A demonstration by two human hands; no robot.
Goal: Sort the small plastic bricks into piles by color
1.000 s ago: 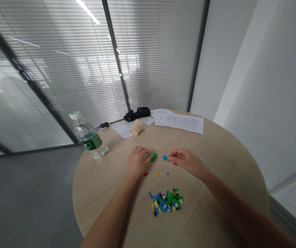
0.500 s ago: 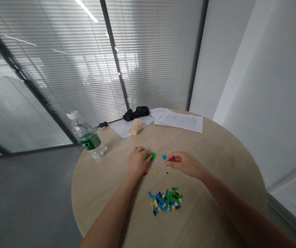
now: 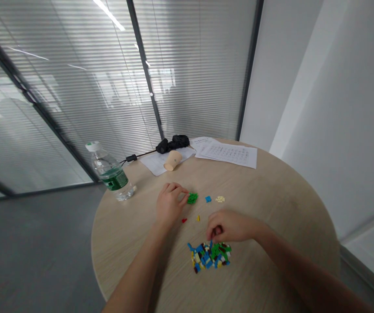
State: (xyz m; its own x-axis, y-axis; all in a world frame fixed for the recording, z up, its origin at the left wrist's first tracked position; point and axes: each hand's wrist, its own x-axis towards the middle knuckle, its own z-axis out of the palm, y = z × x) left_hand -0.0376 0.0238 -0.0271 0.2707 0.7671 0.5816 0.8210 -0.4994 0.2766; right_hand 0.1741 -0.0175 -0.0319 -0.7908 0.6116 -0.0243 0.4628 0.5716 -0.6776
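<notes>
A heap of small coloured bricks [image 3: 209, 255] lies near me on the round wooden table [image 3: 281, 204]. My right hand [image 3: 229, 226] hovers at the heap's far edge, fingers curled down onto the bricks; what they grip is hidden. My left hand [image 3: 169, 204] rests on the table with fingertips pinched against a green brick cluster [image 3: 192, 198]. A blue brick [image 3: 208, 199] and a pale yellow brick [image 3: 220, 199] lie apart beyond my right hand. Tiny red [image 3: 183, 220] and yellow [image 3: 198, 218] pieces lie between my hands.
A water bottle with a green label [image 3: 110, 171] stands at the table's left edge. At the back lie a tipped paper cup [image 3: 173, 160], printed sheets [image 3: 228, 152], black cloth [image 3: 173, 142] and a cable. Glass walls with blinds rise behind.
My right hand left the blue brick and moved toward me to the heap. A pale yellow brick now shows where that hand was. My left hand has stayed by the green cluster.
</notes>
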